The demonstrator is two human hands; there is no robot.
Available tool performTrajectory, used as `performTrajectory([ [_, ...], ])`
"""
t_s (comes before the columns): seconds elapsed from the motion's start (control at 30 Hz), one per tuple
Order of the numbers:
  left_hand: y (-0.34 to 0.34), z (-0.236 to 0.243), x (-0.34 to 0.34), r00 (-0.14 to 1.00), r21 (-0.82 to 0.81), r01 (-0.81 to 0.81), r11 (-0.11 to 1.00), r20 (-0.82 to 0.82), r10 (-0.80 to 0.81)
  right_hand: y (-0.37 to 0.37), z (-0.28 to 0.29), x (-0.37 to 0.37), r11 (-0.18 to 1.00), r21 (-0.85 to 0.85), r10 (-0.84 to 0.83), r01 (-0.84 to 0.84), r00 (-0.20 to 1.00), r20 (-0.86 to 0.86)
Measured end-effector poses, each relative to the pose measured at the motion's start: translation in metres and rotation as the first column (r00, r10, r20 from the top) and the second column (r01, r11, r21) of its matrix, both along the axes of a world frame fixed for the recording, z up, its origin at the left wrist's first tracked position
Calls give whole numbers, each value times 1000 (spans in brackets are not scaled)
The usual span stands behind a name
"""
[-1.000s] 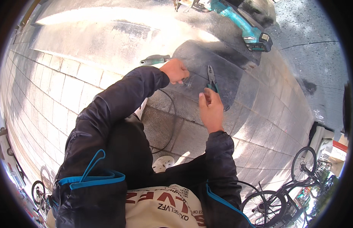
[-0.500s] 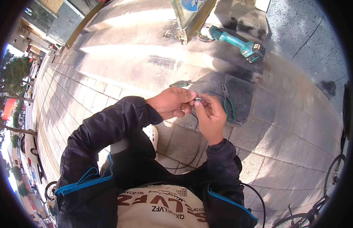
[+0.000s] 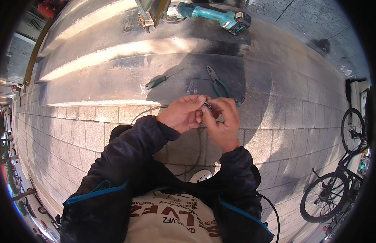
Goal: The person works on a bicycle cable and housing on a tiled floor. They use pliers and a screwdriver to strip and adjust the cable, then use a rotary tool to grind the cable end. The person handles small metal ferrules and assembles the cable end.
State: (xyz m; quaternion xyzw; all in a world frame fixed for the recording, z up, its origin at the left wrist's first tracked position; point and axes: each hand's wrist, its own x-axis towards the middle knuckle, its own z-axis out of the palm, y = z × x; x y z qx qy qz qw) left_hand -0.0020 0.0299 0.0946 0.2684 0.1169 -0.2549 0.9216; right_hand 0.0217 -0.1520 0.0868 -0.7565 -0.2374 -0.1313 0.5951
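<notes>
In front of me my left hand (image 3: 182, 113) and my right hand (image 3: 223, 124) meet at the fingertips. Between them is a small silvery metal fitting (image 3: 207, 105), too small and too covered to name exactly. The right thumb and forefinger pinch it from one side, while the left thumb and forefinger close on its other side. A dark cable (image 3: 199, 152) curves down below the hands; whether it joins the fitting is hidden. Just beyond the fingers lie pliers (image 3: 218, 83) with green handles, and left of them a screwdriver (image 3: 158, 81) with a green handle.
A teal cordless angle grinder (image 3: 210, 17) rests on the upper step, beside a metal frame leg (image 3: 146, 20). Stone steps (image 3: 115, 60) rise ahead, above paving (image 3: 258, 141). A bicycle (image 3: 325, 192) stands at the right. My light shoe (image 3: 201, 175) shows below the hands.
The view has shifted, so the steps, tools and grinder appear farther left and higher, and more of the bicycle shows. My hands stay together on the fitting, which is turned slightly.
</notes>
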Motion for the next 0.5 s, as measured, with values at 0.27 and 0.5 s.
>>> performTrajectory([
  [0.27, 24, -18, -6, 999, -80, 12, 997, -31, -15, 26, -6, -12, 994, -98, -49, 41, 996, -80],
  [0.5, 48, -5, -18, 995, -95, 27, 995, -95, -37, 54, -13, -16, 976, -214, -46, 48, 999, 17],
])
